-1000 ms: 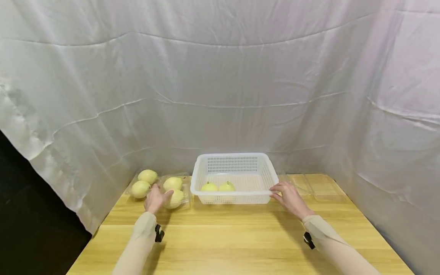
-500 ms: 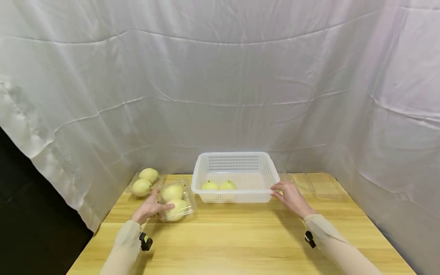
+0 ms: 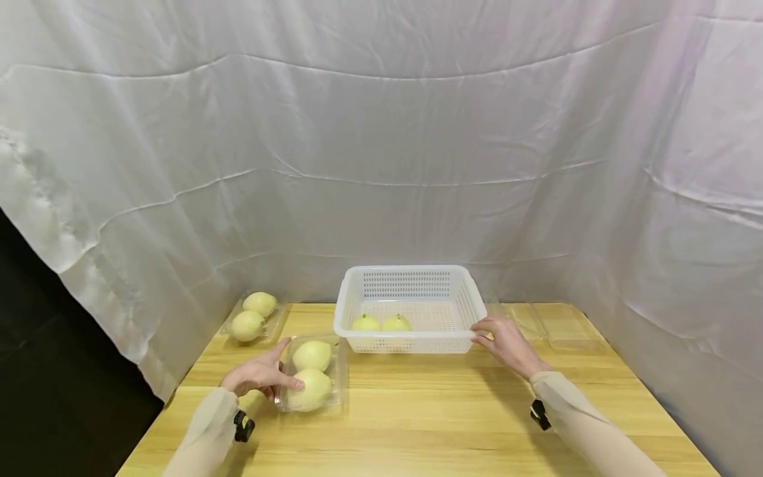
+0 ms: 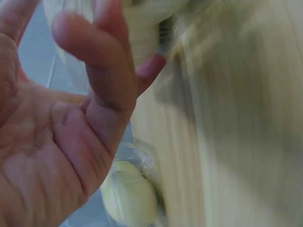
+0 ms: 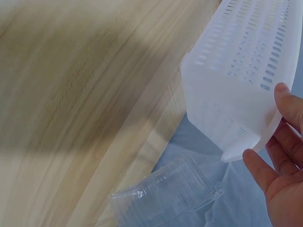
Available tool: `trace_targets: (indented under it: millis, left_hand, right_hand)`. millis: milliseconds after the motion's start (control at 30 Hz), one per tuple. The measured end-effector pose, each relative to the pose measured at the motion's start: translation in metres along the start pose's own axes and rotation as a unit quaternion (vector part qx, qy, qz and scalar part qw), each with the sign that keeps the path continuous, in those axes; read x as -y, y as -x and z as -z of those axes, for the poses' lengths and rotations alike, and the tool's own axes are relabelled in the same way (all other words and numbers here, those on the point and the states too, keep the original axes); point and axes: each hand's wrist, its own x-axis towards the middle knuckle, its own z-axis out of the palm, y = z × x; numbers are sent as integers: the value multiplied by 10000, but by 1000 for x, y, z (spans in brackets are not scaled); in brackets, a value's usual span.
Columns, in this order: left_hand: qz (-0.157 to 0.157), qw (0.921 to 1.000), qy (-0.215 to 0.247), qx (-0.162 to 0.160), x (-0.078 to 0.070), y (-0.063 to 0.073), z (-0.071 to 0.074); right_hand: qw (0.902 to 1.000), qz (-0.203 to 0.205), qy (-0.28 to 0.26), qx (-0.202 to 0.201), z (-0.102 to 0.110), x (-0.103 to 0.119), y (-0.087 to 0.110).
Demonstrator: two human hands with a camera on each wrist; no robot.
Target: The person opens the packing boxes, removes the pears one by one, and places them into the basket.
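Fruit box (image 3: 340, 384) nearer now, left side within the left hand's (image 3: 256, 375) grasping fingers (image 3: 290, 381).

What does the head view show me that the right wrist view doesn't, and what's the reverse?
Only the head view: the left hand gripping a clear pack with two pale yellow fruits, plus a second pack at far left.
Only the right wrist view: the palm side of the right hand.
Both: that hand holding the white basket by its rim, the wooden table.
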Motion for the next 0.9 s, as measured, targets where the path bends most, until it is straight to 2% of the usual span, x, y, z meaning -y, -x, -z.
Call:
trace_targets:
  millis: [167, 300, 567, 733, 900]
  left_hand:
    - [-10, 9987, -88, 505, -4, 5, 2]
    - [-38, 9963, -59, 858, -7, 5, -3]
    - [73, 9910, 92, 1331, -28, -1, -26]
    - [-102, 9876, 258, 1546, -41, -7, -44]
    - [-374, 9858, 457, 1574, -49, -15, -65]
  right_hand:
    - [10000, -5, 1, -76, 0, 0, 1]
    - [10000, -22, 5, -96, -1, -1, 1]
    - [9999, -93, -13, -49, -1, 1, 2]
    - [9997, -142, 189, -44, -3, 8, 1]
    - [9992, 151, 241, -276, -10, 22, -2]
